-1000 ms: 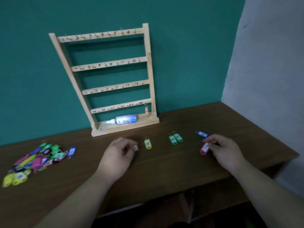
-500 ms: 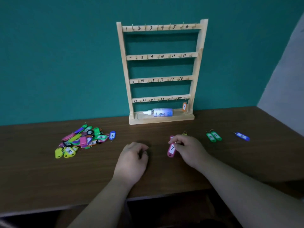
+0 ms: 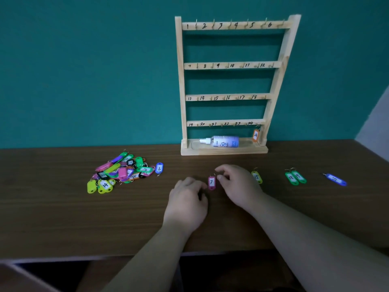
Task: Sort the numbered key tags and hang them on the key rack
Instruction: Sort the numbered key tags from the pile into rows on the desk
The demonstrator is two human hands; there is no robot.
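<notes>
A wooden key rack (image 3: pixel 231 65) stands against the teal wall, with hooks numbered 1 to 24. One orange tag (image 3: pixel 255 135) hangs at the bottom right hook. A pink tag marked 7 (image 3: pixel 211 182) lies flat on the table between my hands. My right hand (image 3: pixel 239 187) rests just right of it, thumb and forefinger slightly parted beside its ring. My left hand (image 3: pixel 187 200) rests on the table left of the tag with fingers loosely curled and nothing visible in it. A pile of coloured tags (image 3: pixel 120 171) lies at the left.
A yellow-green tag (image 3: pixel 257 178), two green tags (image 3: pixel 294 178) and a blue tag (image 3: pixel 335 180) lie in a row to the right. A blue tag marked 6 (image 3: pixel 159 168) sits beside the pile. A spray bottle (image 3: pixel 221 141) lies in the rack's base. The table's front edge (image 3: pixel 126 257) is near.
My right hand carried the pink 7 tag leftward from the right side and set it down in front of the rack. My view turned left. The left hand stayed on the table.
</notes>
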